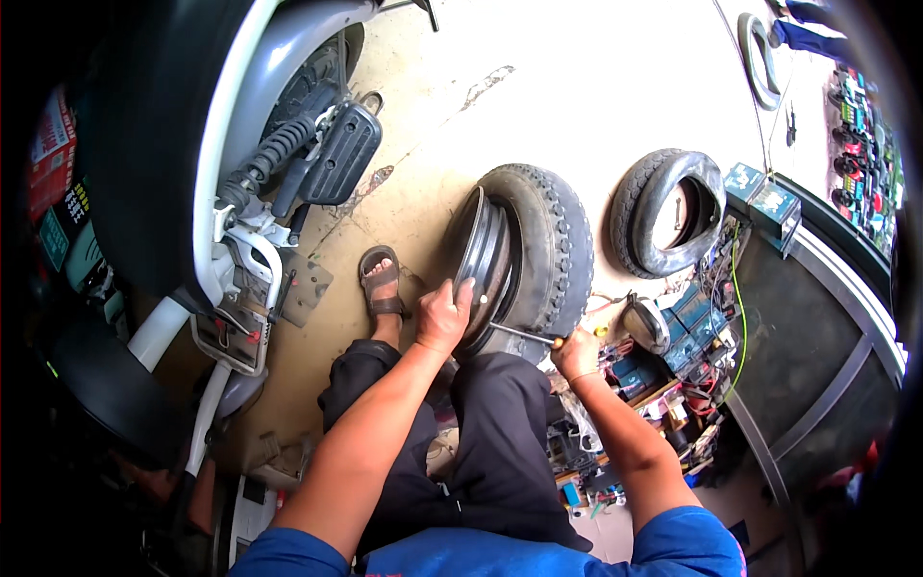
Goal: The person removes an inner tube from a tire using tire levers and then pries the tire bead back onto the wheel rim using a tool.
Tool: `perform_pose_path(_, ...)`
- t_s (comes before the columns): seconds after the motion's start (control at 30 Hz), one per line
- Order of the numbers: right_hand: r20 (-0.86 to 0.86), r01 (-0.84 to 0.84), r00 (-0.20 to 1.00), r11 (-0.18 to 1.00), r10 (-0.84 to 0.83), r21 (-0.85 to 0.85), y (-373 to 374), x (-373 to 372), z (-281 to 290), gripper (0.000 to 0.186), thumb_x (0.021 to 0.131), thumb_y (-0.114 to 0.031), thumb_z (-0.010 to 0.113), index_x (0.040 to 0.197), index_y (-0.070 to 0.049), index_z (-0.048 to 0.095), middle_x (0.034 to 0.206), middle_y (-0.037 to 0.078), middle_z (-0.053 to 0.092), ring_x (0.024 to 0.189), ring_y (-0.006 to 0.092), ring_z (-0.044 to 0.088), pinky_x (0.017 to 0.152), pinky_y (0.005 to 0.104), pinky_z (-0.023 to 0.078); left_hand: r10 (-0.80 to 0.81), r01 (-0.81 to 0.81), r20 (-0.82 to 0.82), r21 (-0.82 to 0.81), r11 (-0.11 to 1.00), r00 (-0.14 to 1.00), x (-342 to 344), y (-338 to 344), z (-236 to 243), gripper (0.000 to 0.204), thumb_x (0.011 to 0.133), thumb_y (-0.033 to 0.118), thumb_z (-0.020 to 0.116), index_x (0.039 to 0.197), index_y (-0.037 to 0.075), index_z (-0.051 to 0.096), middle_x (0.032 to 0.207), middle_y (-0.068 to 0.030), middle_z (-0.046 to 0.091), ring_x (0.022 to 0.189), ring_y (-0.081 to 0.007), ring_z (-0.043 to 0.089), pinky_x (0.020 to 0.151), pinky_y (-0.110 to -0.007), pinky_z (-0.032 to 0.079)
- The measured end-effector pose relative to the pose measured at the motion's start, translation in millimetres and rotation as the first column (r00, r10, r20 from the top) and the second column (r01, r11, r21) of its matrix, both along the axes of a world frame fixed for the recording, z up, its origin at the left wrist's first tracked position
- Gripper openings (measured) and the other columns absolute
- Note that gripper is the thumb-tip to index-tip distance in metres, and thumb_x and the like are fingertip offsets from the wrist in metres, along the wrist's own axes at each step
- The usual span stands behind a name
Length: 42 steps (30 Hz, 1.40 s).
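A black knobbly tyre (561,236) stands upright in front of my knees, partly off its dark metal wheel rim (473,252). My left hand (444,315) is closed on the near edge of that rim, thumb uppermost. In my right hand (577,354) is a screwdriver-like lever (520,333) with a thin metal shaft and an orange-yellow handle. Its shaft points left, and the tip reaches the gap between tyre and rim; how deep it goes is hidden. A small pale valve-like knob (483,300) shows beside my left thumb.
On the left stands a vehicle with a grey mudguard (279,58), a coil shock absorber (269,159) and a black footrest (346,152). Right of the wheel lie another tyre (630,216), teal boxes (764,200) and cluttered tools (687,327). A metal-framed door (817,317) edges the right side.
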State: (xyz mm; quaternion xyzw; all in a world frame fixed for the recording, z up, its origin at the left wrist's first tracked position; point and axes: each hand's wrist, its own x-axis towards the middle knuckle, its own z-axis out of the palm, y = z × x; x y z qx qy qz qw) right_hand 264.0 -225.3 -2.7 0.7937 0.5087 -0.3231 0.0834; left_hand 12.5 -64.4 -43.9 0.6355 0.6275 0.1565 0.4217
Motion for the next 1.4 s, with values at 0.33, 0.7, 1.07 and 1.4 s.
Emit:
perform_pose_path(0.33, -0.045, 0.105, 0.993, 0.991, -0.109, -0.080, -6.7, 4.5, 14.0, 0.026, 0.082, -0.018, 0.076, 0.101, -0.004, 0.064, 0.087, 0.019, 0.073, 0.077, 0.0397, 0.073, 0.072, 0.0489, 0.059, -0.009, 0.002, -0.080, -0.077, 0.997, 0.997, 14.4, -2.9, 1.5, 0.035, 0.101, 0.033, 0.068, 0.089, 0.000, 0.072, 0.074, -0.0248, 0.068, 0.068, -0.0439, 0.068, 0.062, -0.049, 0.053)
perform_pose_path(0.7, -0.012, 0.136, 0.990, 0.988, -0.137, -0.072, -34.4, -23.7, 4.2, 0.024, 0.078, -0.017, 0.077, 0.094, -0.003, 0.066, 0.082, 0.019, 0.070, 0.074, 0.0401, 0.072, 0.070, 0.0497, 0.058, -0.109, 0.106, -0.039, -0.073, 0.992, 0.993, 6.1, 6.5, 3.6, 0.046, 0.099, 0.042, 0.069, 0.082, -0.001, 0.068, 0.071, -0.0284, 0.065, 0.068, -0.0481, 0.066, 0.062, -0.054, 0.052)
perform_pose_path(1.07, -0.152, 0.243, 0.956, 0.968, -0.249, -0.057, 2.7, -31.2, 18.1, 0.036, 0.079, -0.012, 0.071, 0.113, -0.003, 0.063, 0.091, 0.021, 0.072, 0.080, 0.0433, 0.071, 0.074, 0.0504, 0.058, -0.205, 0.191, -0.073, -0.164, 0.968, 0.976, -0.2, 48.6, 2.9, 0.052, 0.093, 0.051, 0.073, 0.086, -0.001, 0.072, 0.077, -0.0277, 0.069, 0.074, -0.0465, 0.070, 0.067, -0.052, 0.056)
perform_pose_path(1.4, -0.107, 0.385, 0.899, 0.882, -0.425, -0.270, 13.0, -66.4, 112.7, 0.065, 0.092, -0.028, 0.076, 0.145, 0.000, 0.050, 0.109, 0.020, 0.073, 0.090, 0.0420, 0.073, 0.081, 0.0494, 0.058, -0.218, 0.201, -0.102, -0.159, 0.967, 0.970, 19.6, 51.0, 0.6, 0.042, 0.094, 0.045, 0.075, 0.094, 0.003, 0.075, 0.082, -0.0230, 0.072, 0.077, -0.0428, 0.071, 0.069, -0.047, 0.055)
